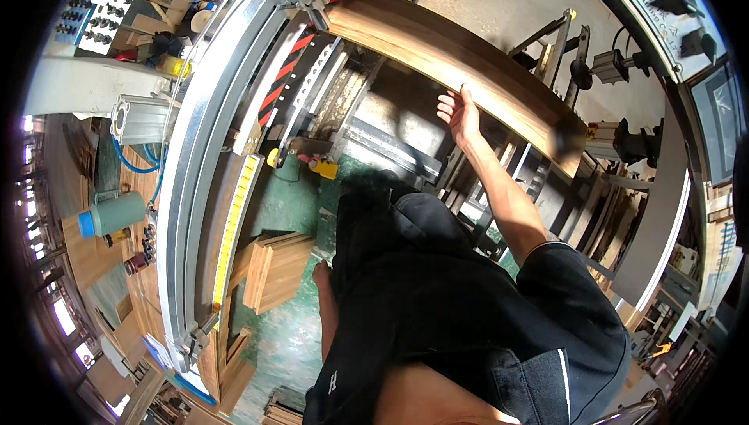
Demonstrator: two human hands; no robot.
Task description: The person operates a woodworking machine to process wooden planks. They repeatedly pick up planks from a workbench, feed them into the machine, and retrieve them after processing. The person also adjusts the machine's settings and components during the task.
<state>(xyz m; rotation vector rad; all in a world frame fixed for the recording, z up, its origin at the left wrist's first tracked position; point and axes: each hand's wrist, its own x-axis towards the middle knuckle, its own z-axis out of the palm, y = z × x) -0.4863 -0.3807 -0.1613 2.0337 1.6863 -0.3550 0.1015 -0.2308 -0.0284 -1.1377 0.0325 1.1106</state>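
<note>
The right hand (460, 117) is reached out ahead of the body, palm turned mostly upward, its fingers (446, 105) loosely curled and the thumb (466, 96) extended beside them. Behind that hand, the wrist looks nearly straight and the bare right forearm (503, 191) slants back toward the elbow. Well behind and left of it, the left hand (321, 272) hangs low beside the body, its finger pose too small to tell.

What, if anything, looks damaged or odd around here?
The green floor looks patchy: pale, whitish areas show near the stacked light-brown wooden boards, perhaps from wear. Otherwise, nothing clearly stands out.
</note>
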